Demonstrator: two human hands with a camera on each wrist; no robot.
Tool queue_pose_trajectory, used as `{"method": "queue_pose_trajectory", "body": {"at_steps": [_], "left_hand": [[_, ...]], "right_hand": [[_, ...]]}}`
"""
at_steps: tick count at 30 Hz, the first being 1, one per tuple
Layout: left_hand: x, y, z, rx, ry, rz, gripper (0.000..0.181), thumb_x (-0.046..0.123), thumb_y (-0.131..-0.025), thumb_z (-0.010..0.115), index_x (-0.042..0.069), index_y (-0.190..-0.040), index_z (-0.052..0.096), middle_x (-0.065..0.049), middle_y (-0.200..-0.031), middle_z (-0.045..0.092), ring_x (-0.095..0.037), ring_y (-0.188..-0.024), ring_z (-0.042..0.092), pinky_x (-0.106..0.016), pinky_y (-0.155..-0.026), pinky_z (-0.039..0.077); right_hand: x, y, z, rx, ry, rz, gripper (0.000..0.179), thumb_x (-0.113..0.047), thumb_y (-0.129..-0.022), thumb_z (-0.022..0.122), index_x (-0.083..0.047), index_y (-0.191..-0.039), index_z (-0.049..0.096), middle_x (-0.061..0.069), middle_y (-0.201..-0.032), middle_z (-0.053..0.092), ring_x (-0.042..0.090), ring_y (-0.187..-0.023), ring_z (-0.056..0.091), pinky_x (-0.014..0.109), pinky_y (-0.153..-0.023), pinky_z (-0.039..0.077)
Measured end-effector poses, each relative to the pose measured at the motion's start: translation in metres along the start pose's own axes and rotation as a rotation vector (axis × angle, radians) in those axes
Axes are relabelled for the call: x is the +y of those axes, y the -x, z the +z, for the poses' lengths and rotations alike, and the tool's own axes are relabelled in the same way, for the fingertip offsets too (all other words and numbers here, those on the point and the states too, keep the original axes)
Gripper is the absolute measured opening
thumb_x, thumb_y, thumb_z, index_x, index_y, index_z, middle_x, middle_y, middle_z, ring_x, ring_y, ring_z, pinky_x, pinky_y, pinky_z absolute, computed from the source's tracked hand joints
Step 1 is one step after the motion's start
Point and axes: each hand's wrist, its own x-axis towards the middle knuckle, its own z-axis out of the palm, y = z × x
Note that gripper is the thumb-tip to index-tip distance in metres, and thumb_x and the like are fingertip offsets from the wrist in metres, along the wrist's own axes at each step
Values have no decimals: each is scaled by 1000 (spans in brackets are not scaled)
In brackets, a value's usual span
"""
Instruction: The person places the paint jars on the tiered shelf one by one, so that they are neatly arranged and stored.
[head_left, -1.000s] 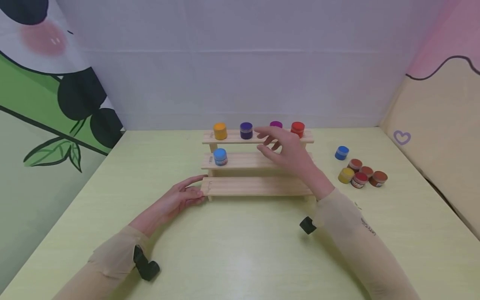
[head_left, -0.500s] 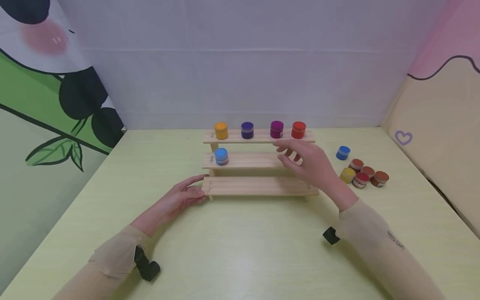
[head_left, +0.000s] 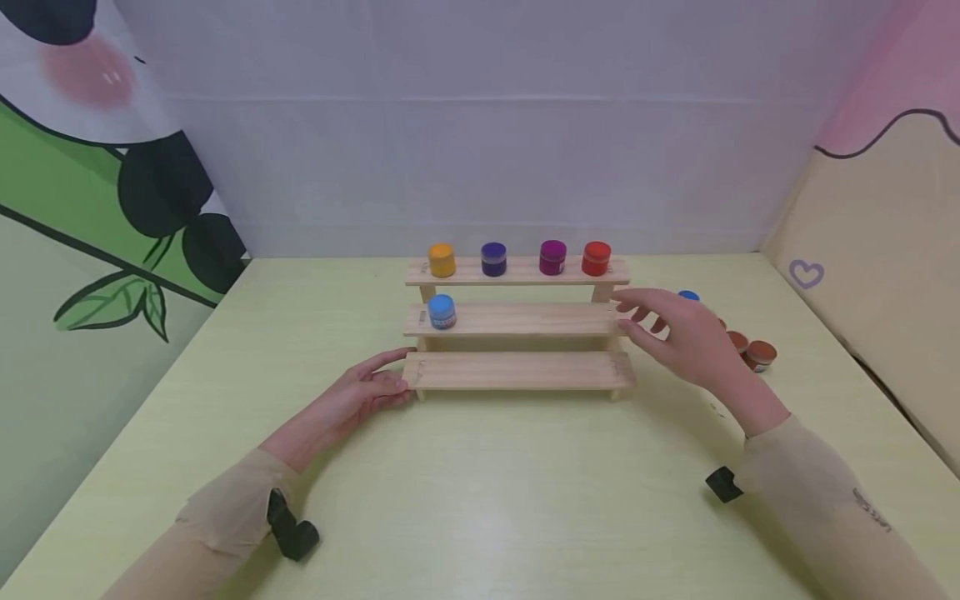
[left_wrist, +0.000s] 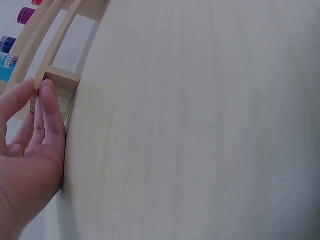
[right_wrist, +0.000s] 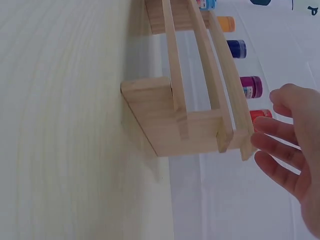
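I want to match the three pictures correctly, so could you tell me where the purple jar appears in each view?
Head: the purple jar is at upper middle, between the dark blue jar and the red jar.
Left wrist: the purple jar is near the top left corner.
Right wrist: the purple jar is in the upper right part.
Shared landmark: the wooden stand, seen in all three.

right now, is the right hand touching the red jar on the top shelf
Apart. The head view shows a gap: the right hand hangs lower and farther right than the red jar, with the end of the top shelf showing between them.
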Motion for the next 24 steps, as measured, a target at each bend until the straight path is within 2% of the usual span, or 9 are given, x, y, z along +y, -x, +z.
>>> {"method": "queue_pose_trajectory", "body": {"at_steps": [4, 8, 12, 16, 19, 21, 24], "left_hand": [[1, 1, 1, 5, 2, -2, 66, 10, -99, 56, 10, -157, 23, 4, -110, 65, -4, -94, 67, -17, -88, 54], [1, 2, 1, 12, 2, -8, 66, 10, -100, 55, 11, -157, 23, 5, -109, 66, -3, -93, 68, -17, -87, 55], [2, 4, 2, 17, 1, -9, 66, 10, -100, 55, 11, -157, 23, 5, -110, 65, -4, -93, 68, -17, -87, 55], [3, 6, 4, 19, -8, -10, 66, 11, -100, 55, 10, -157, 23, 5, -111, 65, -3, -94, 67, -17, -88, 54], [4, 8, 5, 25, -11, -9, 66, 11, -100, 56, 10, -157, 23, 5, -112, 64, -4, -94, 67, -17, -88, 54], [5, 8, 5, 26, -13, -6, 66, 12, -100, 56, 11, -157, 23, 5, -112, 64, -4, -94, 67, -17, -88, 54], [5, 8, 5, 25, -13, -4, 66, 12, -100, 56, 11, -157, 23, 5, -111, 65, -4, -94, 68, -17, -88, 54]], "right_hand": [[12, 13, -11, -8, 40, 55, 42, -8, -86, 73, -10, -127, 64, 5, -109, 73, 17, -84, 67, 32, -65, 56], [20, 24, -22, -68, 62, 131, 46, -12, -89, 72, -14, -134, 59, 5, -112, 72, 19, -86, 67, 35, -68, 55], [33, 36, -30, -121, 88, 174, 49, -17, -89, 72, -12, -136, 57, 9, -113, 70, 23, -86, 66, 39, -69, 53], [48, 48, -39, -156, 94, 243, 50, -20, -90, 73, -11, -136, 57, 10, -103, 68, 22, -80, 65, 32, -69, 50], [56, 56, -49, -182, 92, 309, 54, -20, -90, 72, -14, -141, 54, 11, -113, 67, 26, -87, 65, 31, -72, 52], [63, 63, -55, -195, 96, 325, 59, -20, -90, 72, -13, -144, 50, 15, -126, 63, 32, -97, 64, 38, -77, 54], [75, 72, -62, -223, 84, 349, 70, -21, -89, 74, -15, -151, 41, 20, -140, 54, 41, -112, 56, 52, -86, 50]]}}
